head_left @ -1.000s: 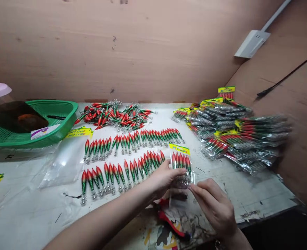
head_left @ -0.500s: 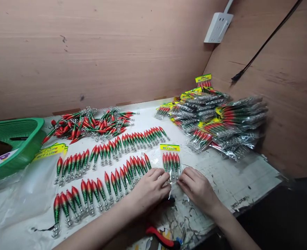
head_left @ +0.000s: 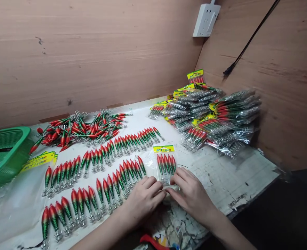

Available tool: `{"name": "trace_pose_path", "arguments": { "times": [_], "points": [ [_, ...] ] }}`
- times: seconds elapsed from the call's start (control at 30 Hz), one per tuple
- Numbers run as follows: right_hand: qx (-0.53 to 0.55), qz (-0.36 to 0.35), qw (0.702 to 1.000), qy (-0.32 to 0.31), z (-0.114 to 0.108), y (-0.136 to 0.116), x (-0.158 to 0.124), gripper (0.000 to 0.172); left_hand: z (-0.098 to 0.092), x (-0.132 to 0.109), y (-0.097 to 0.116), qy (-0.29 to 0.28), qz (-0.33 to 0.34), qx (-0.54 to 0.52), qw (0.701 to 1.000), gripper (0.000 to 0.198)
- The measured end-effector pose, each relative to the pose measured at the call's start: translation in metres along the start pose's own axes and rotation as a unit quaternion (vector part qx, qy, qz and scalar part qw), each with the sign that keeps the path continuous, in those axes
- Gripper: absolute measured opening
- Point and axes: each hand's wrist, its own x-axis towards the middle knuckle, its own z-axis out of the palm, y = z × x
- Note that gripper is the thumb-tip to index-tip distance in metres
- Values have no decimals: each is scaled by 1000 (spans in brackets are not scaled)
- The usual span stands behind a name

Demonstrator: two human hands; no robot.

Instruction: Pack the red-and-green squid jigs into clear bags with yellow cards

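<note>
A clear plastic packet of fishing lures (head_left: 166, 164) lies flat in front of me, its yellow header reading BCT LURE at the far end. Several red-and-green lures sit side by side inside, hooks toward me. At the packet's near end, my left hand (head_left: 146, 195) is closed with its fingertips at the lower left of the bag. My right hand (head_left: 191, 195) is closed on the lower right, its thumb reaching left toward the left fingertips. My fingers partly cover the bag's near edge. Left of my hands, rows of loose lures (head_left: 111, 187) lie side by side on the white tabletop.
A heap of loose lures (head_left: 80, 128) lies at the back left, beside a green basket (head_left: 20, 139). Flat unfilled bags (head_left: 25, 187) lie at the left. Filled packets (head_left: 210, 121) are piled back right. Red-handled pliers (head_left: 153, 240) lie near the front edge.
My right thumb has moved left along the bag's near end, closer to my left fingertips. The whole view has shifted slightly. The packet remains flat between my hands.
</note>
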Motion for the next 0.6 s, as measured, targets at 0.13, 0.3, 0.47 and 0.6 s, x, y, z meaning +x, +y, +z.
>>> {"name": "trace_pose_path", "arguments": {
  "times": [0.13, 0.3, 0.47, 0.6],
  "points": [
    [180, 72, 974, -121, -11, -7, -10, 9, -1, -2, 2, 26, -7, -40, 999, 21],
    [272, 174, 937, -132, -8, -10, -7, 11, -2, 1, 4, 38, -58, -158, 985, 16],
    [294, 160, 931, -147, -15, -8, -4, 15, -1, -1, 6, 39, -98, -220, 970, 14],
    [380, 166, 901, -129, -24, -4, -7, 17, -1, -5, 4, 60, -154, -266, 950, 15]
  ]
}}
